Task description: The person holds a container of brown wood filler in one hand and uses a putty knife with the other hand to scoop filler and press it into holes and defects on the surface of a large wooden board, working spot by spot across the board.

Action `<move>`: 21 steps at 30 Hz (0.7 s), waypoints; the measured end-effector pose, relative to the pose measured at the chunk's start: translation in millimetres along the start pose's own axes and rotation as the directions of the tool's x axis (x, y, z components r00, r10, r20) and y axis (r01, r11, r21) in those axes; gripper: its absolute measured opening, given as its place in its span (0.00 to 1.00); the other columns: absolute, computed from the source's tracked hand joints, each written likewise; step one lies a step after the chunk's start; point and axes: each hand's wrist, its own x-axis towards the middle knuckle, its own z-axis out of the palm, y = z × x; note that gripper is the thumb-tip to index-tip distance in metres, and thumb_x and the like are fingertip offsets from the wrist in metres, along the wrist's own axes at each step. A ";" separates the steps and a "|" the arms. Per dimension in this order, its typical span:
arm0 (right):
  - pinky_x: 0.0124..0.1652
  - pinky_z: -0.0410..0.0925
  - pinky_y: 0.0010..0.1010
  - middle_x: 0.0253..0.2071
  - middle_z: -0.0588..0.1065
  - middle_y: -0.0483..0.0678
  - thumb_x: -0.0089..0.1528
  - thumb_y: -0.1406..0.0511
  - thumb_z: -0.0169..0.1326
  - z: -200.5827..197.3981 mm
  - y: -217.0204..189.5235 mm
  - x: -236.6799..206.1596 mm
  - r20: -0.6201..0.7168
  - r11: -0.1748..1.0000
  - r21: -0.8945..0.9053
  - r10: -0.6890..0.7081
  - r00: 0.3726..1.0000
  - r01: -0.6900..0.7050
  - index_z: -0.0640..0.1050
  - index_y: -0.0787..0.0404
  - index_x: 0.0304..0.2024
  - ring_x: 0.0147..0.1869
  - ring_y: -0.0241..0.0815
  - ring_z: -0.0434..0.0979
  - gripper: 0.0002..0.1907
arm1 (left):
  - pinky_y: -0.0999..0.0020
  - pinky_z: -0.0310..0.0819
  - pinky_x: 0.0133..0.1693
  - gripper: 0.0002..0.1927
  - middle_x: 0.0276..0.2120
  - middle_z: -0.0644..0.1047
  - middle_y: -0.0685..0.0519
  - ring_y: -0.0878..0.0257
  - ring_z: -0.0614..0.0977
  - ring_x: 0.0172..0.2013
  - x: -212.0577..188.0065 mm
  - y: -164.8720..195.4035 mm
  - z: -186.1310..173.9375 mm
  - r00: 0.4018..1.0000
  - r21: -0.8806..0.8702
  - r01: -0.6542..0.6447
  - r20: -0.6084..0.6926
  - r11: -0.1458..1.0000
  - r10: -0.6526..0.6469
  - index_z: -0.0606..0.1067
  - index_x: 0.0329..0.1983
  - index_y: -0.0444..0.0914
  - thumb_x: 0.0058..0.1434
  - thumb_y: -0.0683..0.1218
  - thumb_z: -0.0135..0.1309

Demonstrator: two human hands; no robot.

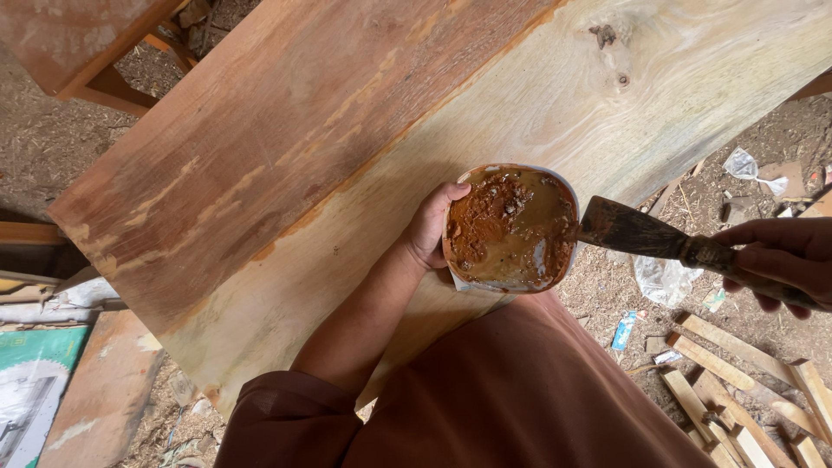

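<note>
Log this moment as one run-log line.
left hand: holds filler tub | right hand: grips putty knife, blade at tub rim | under: wooden plank

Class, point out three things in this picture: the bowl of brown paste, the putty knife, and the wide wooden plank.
bowl of brown paste (pixel 511 230), head view, on the paste surface inside.
putty knife (pixel 628 231), head view, on the flat blade.
wide wooden plank (pixel 286 147), head view, on the bare reddish face.

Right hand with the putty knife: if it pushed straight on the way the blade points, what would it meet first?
The right hand aims the putty knife leftward; its blade tip already sits at the rim of the tub, so it would probably meet the brown filler paste first, though depth is unclear.
</note>
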 end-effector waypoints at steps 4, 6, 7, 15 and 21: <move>0.16 0.72 0.44 0.37 0.78 0.60 0.72 0.66 0.47 -5.0 9.6 -0.6 -0.063 0.999 0.024 -0.024 0.998 0.026 0.73 0.60 0.68 0.25 0.52 0.78 0.21 | 0.51 0.77 0.54 0.30 0.53 0.78 0.39 0.49 0.82 0.51 0.2 1.1 1.0 1.000 0.004 -0.003 -0.023 1.000 0.003 0.70 0.63 0.30 0.68 0.56 0.45; 0.17 0.74 0.42 0.38 0.76 0.61 0.74 0.65 0.46 -8.2 9.9 -7.0 -0.052 0.998 0.013 -0.058 0.997 0.059 0.73 0.60 0.68 0.26 0.52 0.78 0.20 | 0.51 0.77 0.55 0.29 0.54 0.78 0.40 0.49 0.81 0.51 0.8 0.5 0.9 1.000 0.000 0.003 -0.015 1.000 -0.003 0.70 0.63 0.30 0.68 0.56 0.45; 0.18 0.74 0.41 0.38 0.76 0.61 0.74 0.65 0.46 -8.9 7.2 -11.1 -0.045 0.997 0.006 -0.076 0.996 0.077 0.74 0.61 0.68 0.26 0.51 0.78 0.20 | 0.51 0.77 0.55 0.29 0.54 0.78 0.40 0.49 0.81 0.51 1.0 0.0 0.9 1.000 -0.003 0.003 -0.012 1.000 -0.003 0.70 0.63 0.30 0.68 0.56 0.45; 0.29 0.73 0.21 0.45 0.76 0.52 0.56 0.68 0.61 62.5 -46.0 -36.1 -0.227 0.523 -0.444 -0.851 0.473 0.728 0.78 0.61 0.47 0.34 0.35 0.83 0.16 | 0.50 0.76 0.55 0.30 0.54 0.78 0.40 0.49 0.81 0.51 0.1 0.7 1.5 1.000 0.027 0.005 -0.022 1.000 -0.004 0.70 0.63 0.30 0.67 0.57 0.45; 0.24 0.71 0.27 0.41 0.76 0.55 0.54 0.67 0.68 69.0 -54.4 -42.0 -0.253 0.553 -0.609 -0.814 0.522 0.568 0.82 0.63 0.44 0.30 0.42 0.82 0.16 | 0.51 0.76 0.56 0.30 0.54 0.78 0.40 0.49 0.81 0.52 -0.4 -0.2 0.9 1.000 -0.001 0.026 -0.002 1.000 -0.026 0.70 0.64 0.31 0.67 0.57 0.45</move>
